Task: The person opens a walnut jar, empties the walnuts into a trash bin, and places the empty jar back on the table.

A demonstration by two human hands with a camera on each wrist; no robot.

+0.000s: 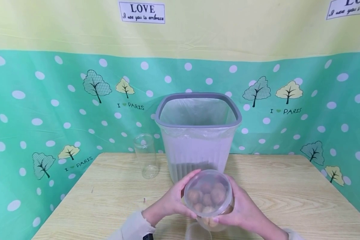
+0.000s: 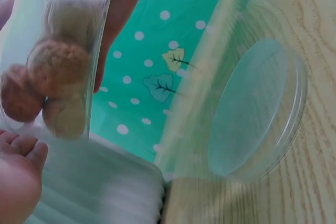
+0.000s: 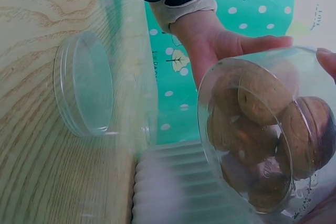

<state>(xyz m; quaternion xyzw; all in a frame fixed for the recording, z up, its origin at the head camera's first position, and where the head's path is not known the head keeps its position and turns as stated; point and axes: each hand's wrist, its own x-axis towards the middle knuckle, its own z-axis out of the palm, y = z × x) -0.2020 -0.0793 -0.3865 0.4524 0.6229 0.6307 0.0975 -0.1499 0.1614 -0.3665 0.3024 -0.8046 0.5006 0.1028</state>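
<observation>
Between both hands is a clear plastic jar point(image 1: 208, 196) with several walnuts point(image 3: 265, 87) inside, held tilted above the front of the table. The end facing the head camera looks hazy and translucent; whether that is a lid I cannot tell. On the jar's left side, the left hand point(image 1: 175, 198) grips with spread thumb and fingers. From the other side the right hand point(image 1: 244, 208) holds it the same way, its thumb low on the wall. Below the jar, a round shallow clear lid point(image 2: 257, 114) lies on the table, partly cut off in the head view point(image 1: 198, 232).
A pale ribbed bin point(image 1: 198, 143) with a grey rim and plastic liner stands just behind the hands. To its left is an upright clear jar point(image 1: 147, 156). The wooden table point(image 1: 288, 186) reaches back to a green dotted curtain point(image 1: 57, 133).
</observation>
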